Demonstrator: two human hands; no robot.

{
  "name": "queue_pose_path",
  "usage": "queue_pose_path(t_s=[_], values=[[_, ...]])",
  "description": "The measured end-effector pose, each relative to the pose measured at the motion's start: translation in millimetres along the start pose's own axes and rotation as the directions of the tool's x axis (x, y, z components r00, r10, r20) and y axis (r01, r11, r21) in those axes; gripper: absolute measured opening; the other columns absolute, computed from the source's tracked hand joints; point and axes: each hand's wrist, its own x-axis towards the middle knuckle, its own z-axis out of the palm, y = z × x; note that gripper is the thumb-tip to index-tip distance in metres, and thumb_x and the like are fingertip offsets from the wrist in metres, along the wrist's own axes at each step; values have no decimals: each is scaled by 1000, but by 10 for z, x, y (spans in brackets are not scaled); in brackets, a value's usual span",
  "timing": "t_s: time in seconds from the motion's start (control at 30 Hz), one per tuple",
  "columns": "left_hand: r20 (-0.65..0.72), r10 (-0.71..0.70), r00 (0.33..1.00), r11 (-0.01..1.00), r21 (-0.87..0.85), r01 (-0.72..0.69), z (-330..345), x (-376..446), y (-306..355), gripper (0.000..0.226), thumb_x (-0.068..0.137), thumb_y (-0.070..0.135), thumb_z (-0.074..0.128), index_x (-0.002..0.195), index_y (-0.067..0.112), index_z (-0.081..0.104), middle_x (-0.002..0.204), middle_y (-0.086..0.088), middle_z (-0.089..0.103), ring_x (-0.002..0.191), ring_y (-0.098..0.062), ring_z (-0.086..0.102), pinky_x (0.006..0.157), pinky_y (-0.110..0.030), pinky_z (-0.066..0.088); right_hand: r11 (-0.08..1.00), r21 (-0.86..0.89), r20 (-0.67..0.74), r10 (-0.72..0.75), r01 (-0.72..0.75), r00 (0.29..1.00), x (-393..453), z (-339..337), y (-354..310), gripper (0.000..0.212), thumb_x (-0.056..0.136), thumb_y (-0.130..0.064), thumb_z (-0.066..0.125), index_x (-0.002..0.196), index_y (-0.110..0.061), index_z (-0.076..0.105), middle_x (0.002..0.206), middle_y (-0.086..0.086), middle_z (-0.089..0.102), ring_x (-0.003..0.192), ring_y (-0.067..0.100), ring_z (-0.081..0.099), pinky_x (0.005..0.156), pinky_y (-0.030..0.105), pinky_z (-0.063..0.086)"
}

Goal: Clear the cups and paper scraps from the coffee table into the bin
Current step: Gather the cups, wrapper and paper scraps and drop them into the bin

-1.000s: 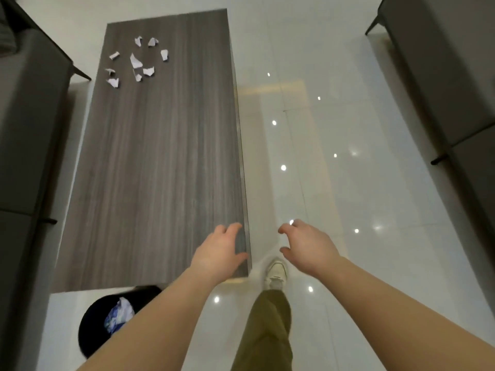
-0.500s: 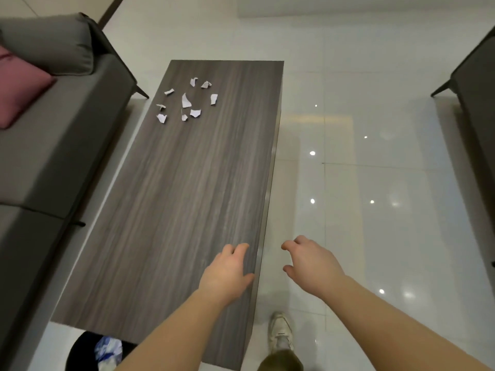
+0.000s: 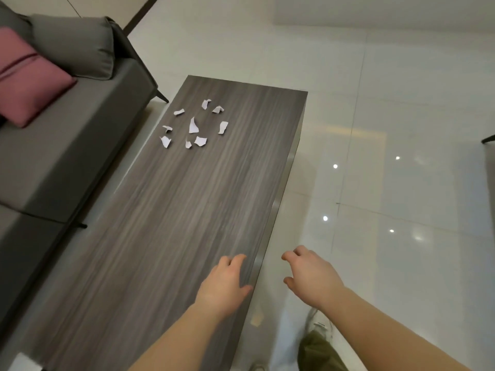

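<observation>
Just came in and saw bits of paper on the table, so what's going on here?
A person is standing at the near end of a long wood-grain coffee table, beside its right edge. Both hands are empty: the left hand is over the tabletop near that edge, the right hand over the floor beside it. A cluster of white paper scraps lies untouched at the far end, near the grey sofa. No cups or bin are in view.

Living room: sofa, coffee table.
</observation>
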Motion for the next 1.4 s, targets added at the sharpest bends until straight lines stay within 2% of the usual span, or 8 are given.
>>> queue_pose_path(t_s=[0.17, 0.33, 0.47, 0.63, 0.77, 1.03, 1.2, 1.4], values=[[-30, -52, 998, 993, -109, 48, -173, 478, 303, 66, 88, 43, 61, 142, 33, 26, 138, 2, 36, 118, -21, 49, 91, -39, 49, 997, -74, 58, -10, 15, 998, 438, -404, 346, 44, 93, -35, 55, 134, -23, 43, 131, 2, 45, 115, 23, 49, 87, 36, 51], [-64, -130, 990, 976, -185, 116, -366, 884, 233, 64, 88, 46, 60, 140, 37, 24, 135, 5, 35, 109, -17, 52, 85, -35, 51, 991, -94, 59, -89, 94, 994, 1070, -735, 312, 47, 92, -37, 56, 137, -27, 42, 132, 0, 47, 112, 20, 52, 89, 31, 52], [-37, -240, 970, 947, -231, 225, -535, 1308, -13, 69, 86, 48, 61, 143, 35, 24, 136, 4, 35, 119, -20, 49, 95, -37, 47, 985, -84, 94, -141, 148, 986, 1717, -942, 196, 47, 90, -39, 58, 134, -28, 44, 130, -2, 48, 112, 18, 51, 93, 32, 51], [-88, -316, 945, 913, -300, 277, -801, 1898, -280, 74, 85, 49, 63, 145, 34, 24, 138, 5, 34, 125, -21, 46, 98, -37, 46, 975, -109, 131, -177, 192, 975, 2596, -1137, 92, 56, 90, -42, 60, 139, -29, 36, 143, 0, 36, 128, 21, 41, 104, 35, 45], [-121, -364, 924, 889, -341, 305, -987, 2248, -470, 78, 84, 47, 66, 146, 33, 22, 145, 2, 29, 130, -24, 41, 104, -38, 42, 963, -122, 149, -223, 241, 964, 3065, -1218, -19, 69, 89, -46, 60, 146, -31, 24, 155, 3, 19, 142, 26, 20, 112, 40, 35], [-240, -534, 811, 792, -477, 380, -1550, 3119, -743, 89, 82, 44, 70, 149, 30, 14, 153, -5, 16, 140, -28, 24, 111, -39, 33, 939, -166, 151, -279, 302, 948, 4284, -1643, -158, 87, 83, -55, 65, 149, -37, 10, 160, -1, -5, 147, 25, -3, 112, 42, 33], [-289, -629, 721, 726, -551, 413, -1928, 3825, -892, 97, 77, 43, 75, 150, 25, 13, 155, -9, 13, 142, -30, 19, 112, -44, 31, 910, -222, 130, -328, 350, 936, 5188, -1907, -309, 95, 78, -56, 69, 150, -37, 9, 159, 1, -7, 147, 27, -2, 109, 45, 38], [-272, -674, 687, 685, -578, 443, -2100, 4433, -1018, 100, 75, 43, 78, 149, 23, 14, 155, -8, 14, 143, -29, 16, 111, -44, 31, 904, -242, 108, -337, 354, 935, 5940, -2003, -408, 111, 69, -58, 76, 149, -38, 2, 158, -2, -12, 146, 28, -4, 108, 52, 36]])
